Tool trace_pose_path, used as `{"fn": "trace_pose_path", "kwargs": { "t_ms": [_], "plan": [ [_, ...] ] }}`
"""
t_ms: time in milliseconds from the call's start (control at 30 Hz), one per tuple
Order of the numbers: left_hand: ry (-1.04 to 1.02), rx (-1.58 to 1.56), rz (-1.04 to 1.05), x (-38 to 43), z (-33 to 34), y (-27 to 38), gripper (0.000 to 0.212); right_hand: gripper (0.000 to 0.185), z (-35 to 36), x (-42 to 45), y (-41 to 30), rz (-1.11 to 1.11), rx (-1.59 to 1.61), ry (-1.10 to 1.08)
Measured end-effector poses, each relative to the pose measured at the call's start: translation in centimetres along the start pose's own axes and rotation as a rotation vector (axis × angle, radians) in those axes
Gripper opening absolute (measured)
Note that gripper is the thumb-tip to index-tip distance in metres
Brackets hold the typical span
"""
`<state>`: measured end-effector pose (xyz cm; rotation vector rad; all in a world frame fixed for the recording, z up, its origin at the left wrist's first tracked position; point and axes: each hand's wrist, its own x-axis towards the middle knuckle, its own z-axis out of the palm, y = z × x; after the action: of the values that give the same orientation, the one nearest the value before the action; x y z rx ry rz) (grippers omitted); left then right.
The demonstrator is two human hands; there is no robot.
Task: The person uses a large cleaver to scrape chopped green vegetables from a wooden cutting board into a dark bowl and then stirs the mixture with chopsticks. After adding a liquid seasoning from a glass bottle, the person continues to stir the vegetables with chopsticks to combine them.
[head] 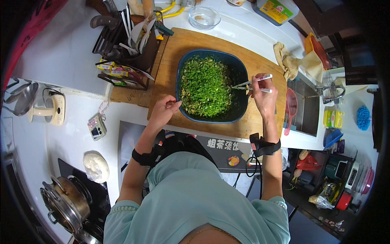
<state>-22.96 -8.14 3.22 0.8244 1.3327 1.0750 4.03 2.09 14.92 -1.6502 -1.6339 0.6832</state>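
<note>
A dark blue square basin (240, 106) with rounded corners stands on a wooden cutting board (256, 55). Chopped green vegetables (207, 85) fill much of it, with a browner chopped mixture showing around their edges. My right hand (264, 93) holds a pair of white-ended chopsticks (264, 78), their tips at the right side of the mixture. At the basin's near left corner, my left hand (166, 110) pinches the rim between thumb and fingers.
A utensil rack (134, 52) stands at the board's left. Behind the board is a glass bowl (204, 18). The sink (307, 106), with a pink strainer (291, 106) at its edge, lies right. Wrapped dough (95, 167) and a steel pot (70, 198) are at lower left.
</note>
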Motion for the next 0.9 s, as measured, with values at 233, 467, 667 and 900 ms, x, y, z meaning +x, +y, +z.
{"fn": "trace_pose_path", "kwargs": {
  "t_ms": [233, 467, 667, 900],
  "plan": [
    [-0.004, 0.055, 0.022, -0.1, -0.2, 0.0, 0.016, 0.017, -3.0, -0.1, -0.2, 0.102, 0.285, -0.075],
    [-0.002, 0.064, 0.004, 0.0, -0.1, -0.1, 0.017, 0.02, -3.7, -1.0, -0.7, 0.108, 0.445, 0.003],
    [-0.013, 0.051, 0.004, -0.3, -0.2, 0.1, 0.018, 0.02, -2.4, -2.2, -2.6, 0.019, 0.4, -0.02],
    [0.03, 0.089, 0.012, -0.4, 0.1, 0.3, 0.019, 0.019, -0.3, -3.0, -3.9, 0.095, 0.447, -0.115]
  ]
}}
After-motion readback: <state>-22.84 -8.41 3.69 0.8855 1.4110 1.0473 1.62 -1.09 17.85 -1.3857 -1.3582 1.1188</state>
